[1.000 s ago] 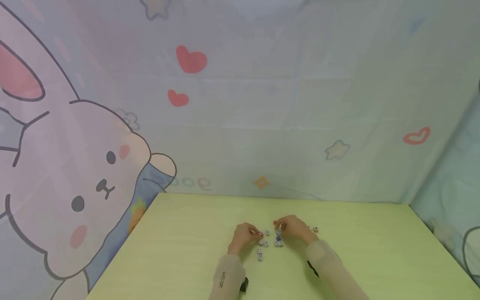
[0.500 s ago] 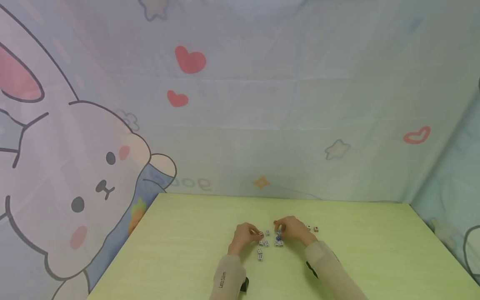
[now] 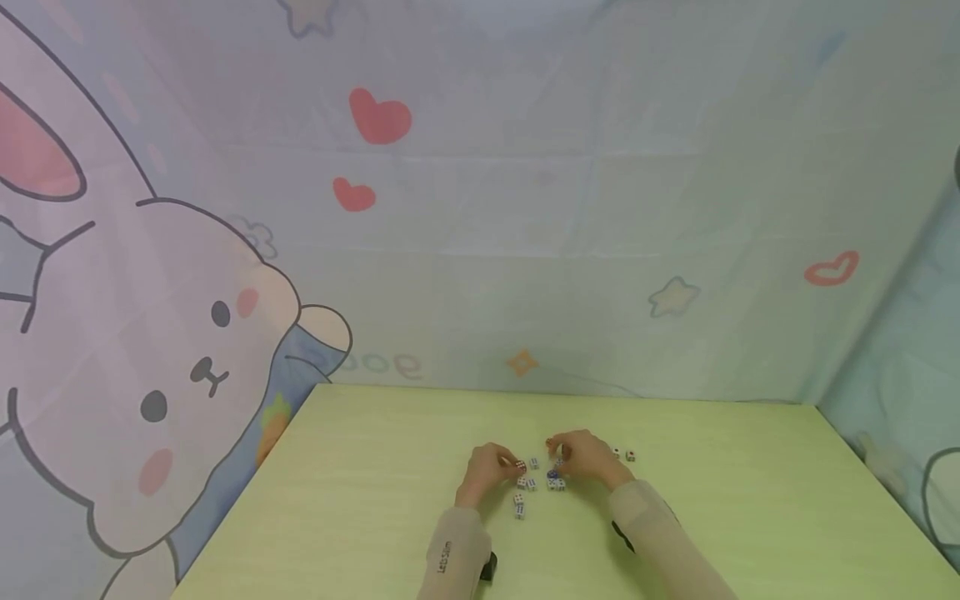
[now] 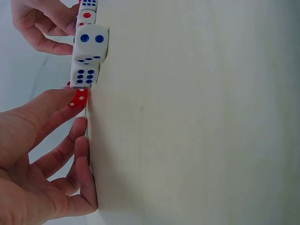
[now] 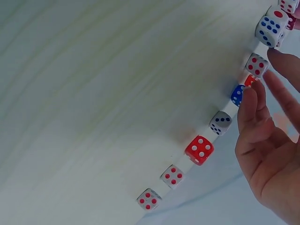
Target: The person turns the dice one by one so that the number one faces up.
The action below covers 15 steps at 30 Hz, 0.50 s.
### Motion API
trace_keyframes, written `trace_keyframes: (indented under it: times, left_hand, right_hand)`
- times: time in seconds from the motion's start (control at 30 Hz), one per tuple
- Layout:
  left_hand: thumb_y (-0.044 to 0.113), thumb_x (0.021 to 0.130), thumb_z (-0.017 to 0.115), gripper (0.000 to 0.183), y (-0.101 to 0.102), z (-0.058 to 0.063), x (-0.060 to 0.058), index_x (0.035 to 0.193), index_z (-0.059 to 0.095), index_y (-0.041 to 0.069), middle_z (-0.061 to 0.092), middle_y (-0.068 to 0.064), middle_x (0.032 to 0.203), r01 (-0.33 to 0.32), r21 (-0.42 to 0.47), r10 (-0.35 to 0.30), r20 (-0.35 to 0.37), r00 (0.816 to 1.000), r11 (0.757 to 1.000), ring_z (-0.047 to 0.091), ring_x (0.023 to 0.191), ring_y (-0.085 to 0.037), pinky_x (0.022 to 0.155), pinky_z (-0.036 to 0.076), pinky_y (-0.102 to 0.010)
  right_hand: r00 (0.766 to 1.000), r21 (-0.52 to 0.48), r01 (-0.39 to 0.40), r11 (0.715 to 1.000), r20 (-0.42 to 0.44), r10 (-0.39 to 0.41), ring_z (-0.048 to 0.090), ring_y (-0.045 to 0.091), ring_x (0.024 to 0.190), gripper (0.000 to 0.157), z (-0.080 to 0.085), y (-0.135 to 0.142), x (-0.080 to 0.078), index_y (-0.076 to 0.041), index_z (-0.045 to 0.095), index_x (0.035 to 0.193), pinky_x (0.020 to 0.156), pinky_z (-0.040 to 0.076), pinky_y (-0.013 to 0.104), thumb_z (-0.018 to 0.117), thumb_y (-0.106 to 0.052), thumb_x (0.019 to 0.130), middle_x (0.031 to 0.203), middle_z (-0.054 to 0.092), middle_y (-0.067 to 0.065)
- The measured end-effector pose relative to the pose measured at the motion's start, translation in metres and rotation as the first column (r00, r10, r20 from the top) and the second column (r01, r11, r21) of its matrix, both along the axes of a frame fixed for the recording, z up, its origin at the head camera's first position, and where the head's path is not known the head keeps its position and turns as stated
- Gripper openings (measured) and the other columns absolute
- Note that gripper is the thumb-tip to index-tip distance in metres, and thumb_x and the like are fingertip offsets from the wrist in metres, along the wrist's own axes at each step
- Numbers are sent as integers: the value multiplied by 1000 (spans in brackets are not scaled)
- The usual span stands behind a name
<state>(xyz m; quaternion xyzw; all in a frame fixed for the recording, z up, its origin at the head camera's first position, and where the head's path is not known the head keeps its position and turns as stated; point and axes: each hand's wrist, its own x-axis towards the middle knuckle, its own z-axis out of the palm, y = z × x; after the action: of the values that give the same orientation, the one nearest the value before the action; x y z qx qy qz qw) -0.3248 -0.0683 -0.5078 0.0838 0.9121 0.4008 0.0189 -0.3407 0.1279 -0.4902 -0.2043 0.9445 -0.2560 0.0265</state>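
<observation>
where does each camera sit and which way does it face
Head: on the head, forward and down at table and backdrop; left hand, right hand and sleeves show.
Left wrist: on that wrist, low across the table, turned sideways, at dice; left hand near, right hand beyond.
Right wrist: on that wrist, low across the table, slanted, at dice; right hand at the right.
Both wrist views share dice and the right hand.

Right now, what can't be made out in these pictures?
Head view: pips on many white dice; too small.
Left wrist view: part of the red die, behind the thumb of the left hand.
Right wrist view: part of the blue die, behind fingers of the right hand.
Right wrist view: white die at top right, cut off by the edge.
</observation>
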Motion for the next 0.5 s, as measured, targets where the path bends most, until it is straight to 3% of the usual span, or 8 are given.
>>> trace_keyframes:
  times: [0.23, 0.5]
  left_hand:
    - [20, 73, 72, 17, 0, -2, -1, 83, 70, 7, 66, -7, 81, -4, -8, 4, 1, 1000, 1000, 55, 69, -16, 60, 44, -29]
    - [20, 73, 72, 14, 0, -1, -2, 81, 70, 9, 66, -3, 81, -11, 4, 11, 18, 1000, 1000, 54, 68, -12, 60, 44, -27]
  right_hand:
    - [995, 115, 84, 990, -62, -77, 52, 13, 65, 19, 1, -8, -1, -10, 62, 78, 56, 43, 29, 73, -23, 70, 74, 60, -1]
    - [994, 155, 108, 982, -49, -102, 50, 14, 63, 17, -3, -8, -5, -12, 60, 71, 55, 42, 30, 74, -21, 66, 72, 59, -1]
